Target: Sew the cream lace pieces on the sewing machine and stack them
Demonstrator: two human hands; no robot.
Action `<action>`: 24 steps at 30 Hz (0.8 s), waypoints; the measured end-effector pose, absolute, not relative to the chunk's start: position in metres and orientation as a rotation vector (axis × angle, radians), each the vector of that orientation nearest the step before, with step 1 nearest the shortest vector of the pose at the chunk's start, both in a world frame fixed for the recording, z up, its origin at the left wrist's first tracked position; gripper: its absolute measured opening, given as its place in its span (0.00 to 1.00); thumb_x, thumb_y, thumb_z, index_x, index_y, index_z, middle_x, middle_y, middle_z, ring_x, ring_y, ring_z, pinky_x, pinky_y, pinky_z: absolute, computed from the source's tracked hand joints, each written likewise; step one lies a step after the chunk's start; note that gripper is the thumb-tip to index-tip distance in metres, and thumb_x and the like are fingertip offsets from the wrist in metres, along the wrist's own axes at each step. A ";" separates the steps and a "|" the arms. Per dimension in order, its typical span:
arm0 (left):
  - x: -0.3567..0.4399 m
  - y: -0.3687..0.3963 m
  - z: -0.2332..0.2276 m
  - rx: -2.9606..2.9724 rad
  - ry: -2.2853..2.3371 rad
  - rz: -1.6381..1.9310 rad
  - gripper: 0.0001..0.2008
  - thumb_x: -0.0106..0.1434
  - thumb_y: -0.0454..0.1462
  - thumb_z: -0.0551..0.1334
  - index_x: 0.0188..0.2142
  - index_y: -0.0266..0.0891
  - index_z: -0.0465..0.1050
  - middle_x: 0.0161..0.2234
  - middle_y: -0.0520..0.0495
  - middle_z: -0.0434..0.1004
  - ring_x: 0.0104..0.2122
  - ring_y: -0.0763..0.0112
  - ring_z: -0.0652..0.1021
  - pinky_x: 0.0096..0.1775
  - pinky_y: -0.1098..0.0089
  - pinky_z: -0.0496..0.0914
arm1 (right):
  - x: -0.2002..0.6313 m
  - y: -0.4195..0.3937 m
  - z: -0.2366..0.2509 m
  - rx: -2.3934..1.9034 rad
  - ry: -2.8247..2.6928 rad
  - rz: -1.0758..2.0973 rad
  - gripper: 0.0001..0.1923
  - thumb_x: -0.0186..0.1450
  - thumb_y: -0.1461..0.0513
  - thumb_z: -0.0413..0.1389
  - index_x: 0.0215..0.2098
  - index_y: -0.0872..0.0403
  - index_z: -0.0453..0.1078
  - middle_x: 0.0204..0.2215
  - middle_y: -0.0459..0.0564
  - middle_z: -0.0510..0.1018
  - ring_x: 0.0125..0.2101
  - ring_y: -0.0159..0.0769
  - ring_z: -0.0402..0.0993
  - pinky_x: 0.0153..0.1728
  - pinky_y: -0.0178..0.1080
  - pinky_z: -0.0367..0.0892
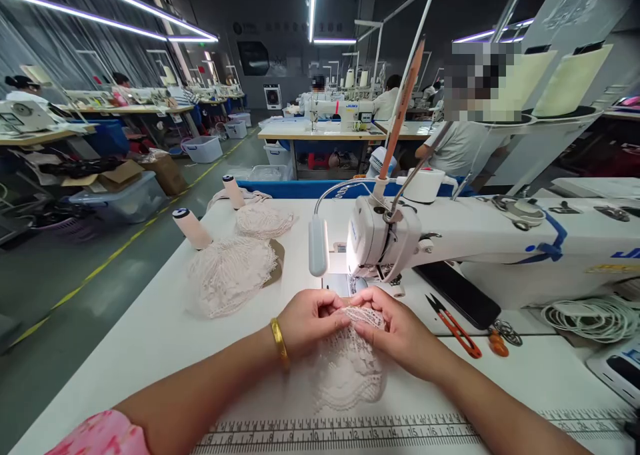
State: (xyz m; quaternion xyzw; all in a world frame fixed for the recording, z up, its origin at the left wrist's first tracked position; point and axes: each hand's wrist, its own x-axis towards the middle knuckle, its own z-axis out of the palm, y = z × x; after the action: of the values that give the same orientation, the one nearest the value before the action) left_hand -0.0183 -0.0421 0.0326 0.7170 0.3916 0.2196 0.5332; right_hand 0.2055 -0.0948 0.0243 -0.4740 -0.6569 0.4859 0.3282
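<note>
Both my hands pinch the upper edge of a pale lace piece [350, 368] just in front of the sewing machine [385, 235]. My left hand [313, 318], with a gold bangle at its wrist, has thumb and fingers closed on the lace. My right hand [395, 328] grips the same edge from the other side, fingertips close to the left ones. The lower part of the lace, with its scalloped border, hangs down toward the table. The needle area lies right behind my fingertips and is partly hidden.
Lace piles [227, 275] and thread cones [191, 228] stand at the left. Right of the machine head lie a black phone [457, 295], orange thread snips [454, 325] and a coiled white cord [590, 318]. A lamp [318, 245] hangs beside the needle. A ruler strip [300, 434] runs along the front.
</note>
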 end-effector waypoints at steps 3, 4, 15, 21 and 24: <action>-0.021 -0.049 0.025 1.883 0.957 0.699 0.12 0.65 0.44 0.64 0.32 0.38 0.75 0.29 0.52 0.74 0.30 0.70 0.71 0.33 0.71 0.62 | 0.204 -0.094 0.025 -1.291 -1.821 1.110 0.12 0.72 0.51 0.59 0.50 0.46 0.70 0.46 0.48 0.78 0.46 0.44 0.73 0.46 0.43 0.66; -0.021 -0.051 0.023 1.955 0.938 0.746 0.10 0.66 0.42 0.63 0.31 0.38 0.75 0.29 0.52 0.74 0.30 0.70 0.71 0.34 0.71 0.62 | 0.203 -0.094 0.026 -1.283 -1.848 1.056 0.12 0.73 0.51 0.58 0.50 0.46 0.70 0.46 0.48 0.77 0.46 0.44 0.72 0.46 0.43 0.66; -0.018 -0.055 0.019 2.091 0.828 0.843 0.09 0.68 0.34 0.61 0.36 0.40 0.81 0.30 0.51 0.74 0.32 0.69 0.72 0.35 0.69 0.63 | 0.202 -0.102 0.018 -1.080 -1.998 0.629 0.04 0.75 0.63 0.55 0.40 0.48 0.68 0.35 0.43 0.71 0.33 0.34 0.69 0.35 0.36 0.64; -0.017 -0.056 0.014 2.160 0.734 0.948 0.11 0.71 0.32 0.60 0.40 0.41 0.82 0.30 0.51 0.74 0.32 0.70 0.72 0.35 0.70 0.64 | 0.202 -0.102 0.021 -1.145 -2.002 0.622 0.04 0.75 0.61 0.56 0.47 0.47 0.68 0.39 0.44 0.75 0.39 0.38 0.72 0.41 0.39 0.67; -0.015 -0.056 0.012 2.234 0.708 1.012 0.12 0.71 0.31 0.58 0.41 0.41 0.82 0.30 0.52 0.71 0.31 0.71 0.71 0.34 0.71 0.63 | 0.202 -0.101 0.021 -1.158 -1.990 0.660 0.03 0.75 0.61 0.56 0.47 0.46 0.68 0.39 0.44 0.75 0.40 0.38 0.72 0.42 0.39 0.67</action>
State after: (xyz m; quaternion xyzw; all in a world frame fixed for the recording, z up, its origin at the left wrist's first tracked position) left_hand -0.0152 -0.0563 0.0121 0.8375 0.2653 0.3794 0.2902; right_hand 0.2016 -0.1014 0.0213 -0.4500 -0.7738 0.2567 0.3645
